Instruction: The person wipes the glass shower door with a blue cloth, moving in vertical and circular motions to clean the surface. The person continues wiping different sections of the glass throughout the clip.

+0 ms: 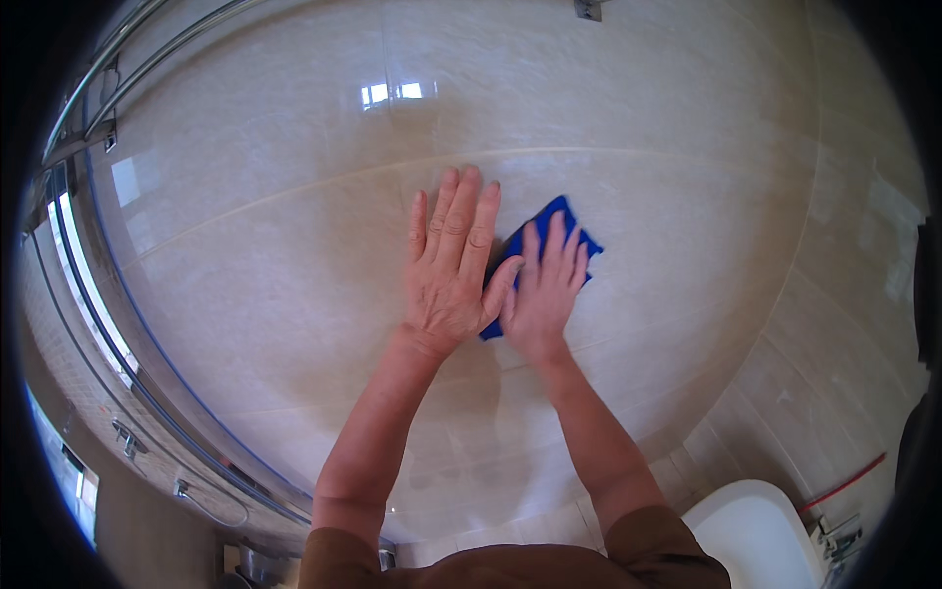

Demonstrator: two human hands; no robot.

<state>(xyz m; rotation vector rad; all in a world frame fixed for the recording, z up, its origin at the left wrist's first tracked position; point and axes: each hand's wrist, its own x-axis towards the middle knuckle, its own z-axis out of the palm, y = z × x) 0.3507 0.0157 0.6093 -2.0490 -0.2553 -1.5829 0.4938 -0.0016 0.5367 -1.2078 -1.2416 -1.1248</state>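
A beige tiled wall [294, 309] with pale joint lines fills most of the view before me. My left hand [450, 287] lies flat against the tile with its fingers spread, holding nothing. Just right of it, my right hand [543, 305] presses a blue cloth [514, 252] to the wall. The cloth is folded or bunched, and its corners stick out above and beside the fingers. My left thumb reaches over the cloth's left edge, close to my right hand. Part of the cloth is hidden under my right palm.
Chrome towel rails [184, 33] stick out at upper left. Below them runs a glass panel's blue-tinted edge [154, 324]. A wall-mounted mixer tap [129, 439] sits beyond it. At lower right are a white ceramic fixture [751, 530], metal fittings [837, 541] and a red hose [846, 482].
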